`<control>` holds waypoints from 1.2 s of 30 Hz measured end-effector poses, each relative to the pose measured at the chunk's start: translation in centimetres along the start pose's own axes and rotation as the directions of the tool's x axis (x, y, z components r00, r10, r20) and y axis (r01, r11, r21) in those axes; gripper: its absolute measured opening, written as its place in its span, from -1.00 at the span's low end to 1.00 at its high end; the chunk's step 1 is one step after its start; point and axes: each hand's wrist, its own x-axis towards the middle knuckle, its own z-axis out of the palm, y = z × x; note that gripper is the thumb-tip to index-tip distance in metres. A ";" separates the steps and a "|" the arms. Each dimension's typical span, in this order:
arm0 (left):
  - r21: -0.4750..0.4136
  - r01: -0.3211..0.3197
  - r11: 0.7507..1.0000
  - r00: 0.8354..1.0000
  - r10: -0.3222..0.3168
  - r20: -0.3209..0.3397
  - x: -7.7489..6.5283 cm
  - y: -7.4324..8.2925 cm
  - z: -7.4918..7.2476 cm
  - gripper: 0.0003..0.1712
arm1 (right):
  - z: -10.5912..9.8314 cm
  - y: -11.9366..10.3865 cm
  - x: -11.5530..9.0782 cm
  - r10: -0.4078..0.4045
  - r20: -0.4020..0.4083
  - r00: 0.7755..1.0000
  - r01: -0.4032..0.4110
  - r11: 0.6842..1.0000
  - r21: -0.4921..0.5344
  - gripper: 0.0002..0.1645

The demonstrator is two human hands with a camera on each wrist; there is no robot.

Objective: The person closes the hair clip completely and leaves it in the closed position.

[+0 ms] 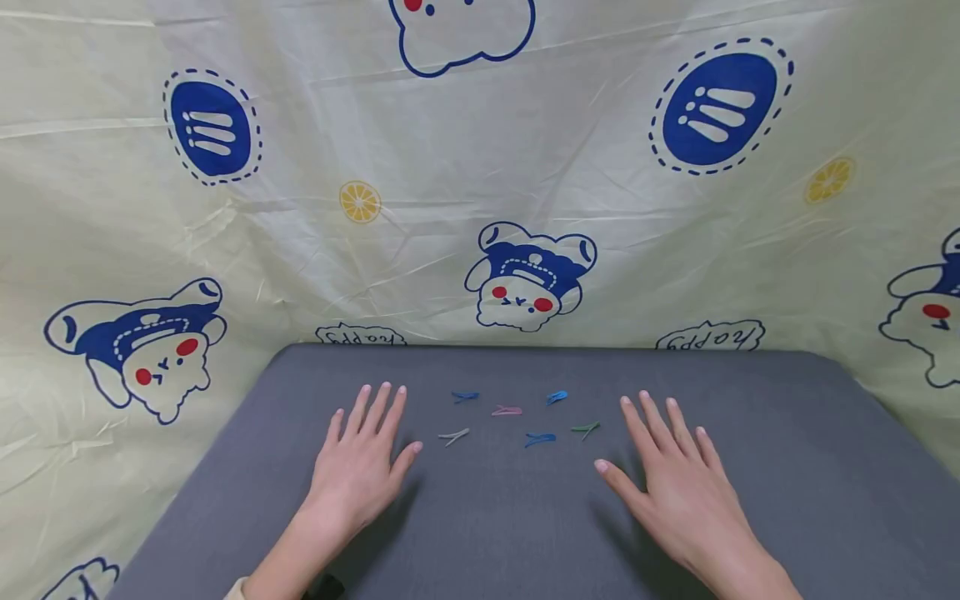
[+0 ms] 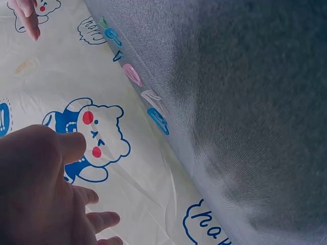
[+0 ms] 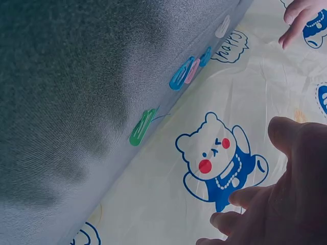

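Observation:
Several snap hair clips lie spread on the grey table between my two hands. At the back are a dark blue clip [image 1: 465,397] and a bright blue clip [image 1: 557,397], with a pink clip [image 1: 507,411] between them. Closer in are a white clip [image 1: 453,437], another blue clip [image 1: 540,439] and a green clip [image 1: 587,430]. My left hand [image 1: 362,467], fingers spread and holding nothing, hovers left of the white clip. On the other side, my right hand [image 1: 675,483] is likewise spread and bare, with the green clip nearest to it.
The grey table [image 1: 480,533] has rounded far corners. Behind it hangs a pale patterned sheet [image 1: 420,275] with bears, orange slices and blue ovals, which also drops past the table's sides. A dark object [image 1: 326,587] shows under the left wrist.

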 end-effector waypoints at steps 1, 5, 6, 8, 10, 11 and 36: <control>0.007 -0.007 1.000 1.000 0.007 -0.003 0.1 0.0 0.0 -0.17 | 0.0 -0.1 0.1 -0.004 0.003 1.000 0.004 1.000 -0.002 0.15; 0.026 -0.029 0.999 1.000 0.030 -0.009 0.2 -0.1 0.0 -0.16 | 0.0 -0.2 0.6 -0.015 0.014 1.000 0.015 1.000 -0.013 0.16; 0.033 -0.034 0.999 0.999 0.035 -0.009 0.3 -0.1 0.0 -0.16 | 0.0 -0.3 0.7 -0.016 0.018 1.000 0.016 1.000 -0.018 0.16; 0.043 -0.045 0.998 0.999 0.046 -0.008 0.3 -0.3 0.0 -0.16 | 0.0 -0.5 0.9 -0.021 0.018 1.000 0.022 1.000 -0.022 0.17; 0.053 -0.062 0.997 0.998 0.063 -0.006 0.4 -0.4 0.0 -0.16 | 0.1 -0.7 1.2 -0.030 0.016 0.999 0.030 0.999 -0.028 0.16; 0.058 -0.073 0.996 0.997 0.073 -0.004 0.4 -0.5 0.0 -0.16 | 0.1 -0.8 1.3 -0.037 0.014 0.999 0.037 0.999 -0.028 0.16; -0.032 -0.221 0.975 0.975 0.221 0.009 1.9 -2.6 0.5 -0.14 | 2.5 -2.9 4.4 -0.208 -0.020 0.978 0.207 0.977 -0.055 0.04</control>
